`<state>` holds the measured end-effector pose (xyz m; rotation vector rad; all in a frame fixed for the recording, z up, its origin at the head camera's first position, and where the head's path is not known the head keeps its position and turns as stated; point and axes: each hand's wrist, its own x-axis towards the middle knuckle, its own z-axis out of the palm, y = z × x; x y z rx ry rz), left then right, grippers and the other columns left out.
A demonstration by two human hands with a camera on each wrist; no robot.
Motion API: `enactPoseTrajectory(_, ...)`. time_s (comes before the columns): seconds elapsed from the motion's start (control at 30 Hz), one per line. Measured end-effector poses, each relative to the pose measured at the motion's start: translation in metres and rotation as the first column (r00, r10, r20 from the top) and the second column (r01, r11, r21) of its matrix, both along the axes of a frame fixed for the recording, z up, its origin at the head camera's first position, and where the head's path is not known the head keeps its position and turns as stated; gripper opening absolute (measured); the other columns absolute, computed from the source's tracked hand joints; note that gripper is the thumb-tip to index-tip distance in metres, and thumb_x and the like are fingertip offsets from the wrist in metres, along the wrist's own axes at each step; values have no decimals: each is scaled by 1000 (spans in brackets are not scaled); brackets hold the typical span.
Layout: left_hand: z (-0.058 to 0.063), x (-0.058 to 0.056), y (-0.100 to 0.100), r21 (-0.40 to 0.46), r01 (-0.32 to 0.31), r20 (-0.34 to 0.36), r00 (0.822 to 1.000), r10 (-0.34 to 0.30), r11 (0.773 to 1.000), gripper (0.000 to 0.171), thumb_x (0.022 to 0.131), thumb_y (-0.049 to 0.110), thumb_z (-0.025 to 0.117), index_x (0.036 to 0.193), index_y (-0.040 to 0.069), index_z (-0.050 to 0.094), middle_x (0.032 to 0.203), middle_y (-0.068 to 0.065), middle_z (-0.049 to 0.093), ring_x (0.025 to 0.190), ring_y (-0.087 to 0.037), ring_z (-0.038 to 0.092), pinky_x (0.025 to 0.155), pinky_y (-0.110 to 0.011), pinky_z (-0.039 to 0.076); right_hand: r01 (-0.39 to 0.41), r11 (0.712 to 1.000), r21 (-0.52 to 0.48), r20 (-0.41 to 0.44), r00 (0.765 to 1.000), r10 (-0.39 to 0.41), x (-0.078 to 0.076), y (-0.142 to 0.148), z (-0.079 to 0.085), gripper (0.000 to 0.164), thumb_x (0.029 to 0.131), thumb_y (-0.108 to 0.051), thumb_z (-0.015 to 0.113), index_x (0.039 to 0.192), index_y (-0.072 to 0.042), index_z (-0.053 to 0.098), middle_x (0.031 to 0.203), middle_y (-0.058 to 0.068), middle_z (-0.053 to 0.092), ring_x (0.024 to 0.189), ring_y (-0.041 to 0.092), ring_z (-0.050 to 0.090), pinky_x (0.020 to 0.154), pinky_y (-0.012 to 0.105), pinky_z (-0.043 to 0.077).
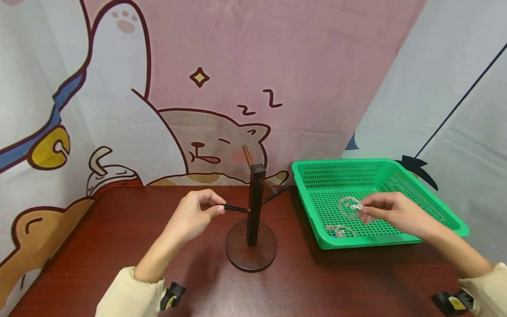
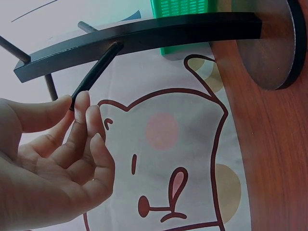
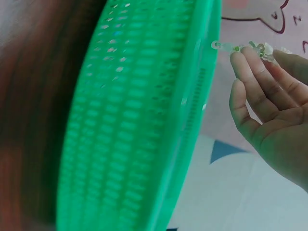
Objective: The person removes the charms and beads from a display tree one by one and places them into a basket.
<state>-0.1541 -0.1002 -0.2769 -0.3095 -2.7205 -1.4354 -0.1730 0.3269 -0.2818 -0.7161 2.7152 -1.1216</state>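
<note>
A dark wooden stand with a round base and several side pegs stands on the table. My left hand pinches the tip of the black peg on its left side; in the left wrist view, thumb and index finger meet at that peg's end. My right hand is above the green basket, holding a clear beaded bracelet between thumb and fingers. The right wrist view shows the bracelet nearly edge-on, with pale and greenish pieces. More small jewelry lies in the basket's near left corner.
The red-brown wooden table lies under the stand and basket. Behind it hangs a pink and white cloth with cartoon animals. The basket stands to the right of the stand, its rim raised above the tabletop.
</note>
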Motion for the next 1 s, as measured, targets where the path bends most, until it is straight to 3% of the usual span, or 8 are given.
enactPoseTrajectory(0.3, -2, 0, 0, 10, -3, 9, 1000, 3, 1000, 5, 83, 3, 64, 85, 7, 67, 76, -2, 66, 69, -14, 54, 62, -31, 40, 12, 999, 38, 42, 999, -13, 3, 28, -16, 20, 93, -7, 50, 104, 7, 59, 80, -1, 67, 75, 15, 63, 65, 27, 49)
enactPoseTrajectory(0.6, -3, 2, 0, 20, -12, 5, 1000, 12, 1000, 5, 83, 6, 64, 86, 9, 67, 77, 1, 65, 70, -15, 53, 63, -31, 39, 47, 998, 49, 130, 990, -53, 6, 34, -23, 24, 94, -12, 51, 107, 7, 58, 84, 4, 68, 77, 13, 62, 63, 28, 48)
enactPoseTrajectory(1.0, -5, -2, -9, -36, 73, -20, 997, -73, 997, 7, 85, 11, 64, 92, 10, 65, 84, 2, 64, 78, -14, 55, 69, -34, 42, 95, 992, 88, 168, 980, -109, 4, 32, -21, 30, 95, -19, 49, 111, 6, 57, 85, 4, 67, 75, 14, 60, 61, 29, 46)
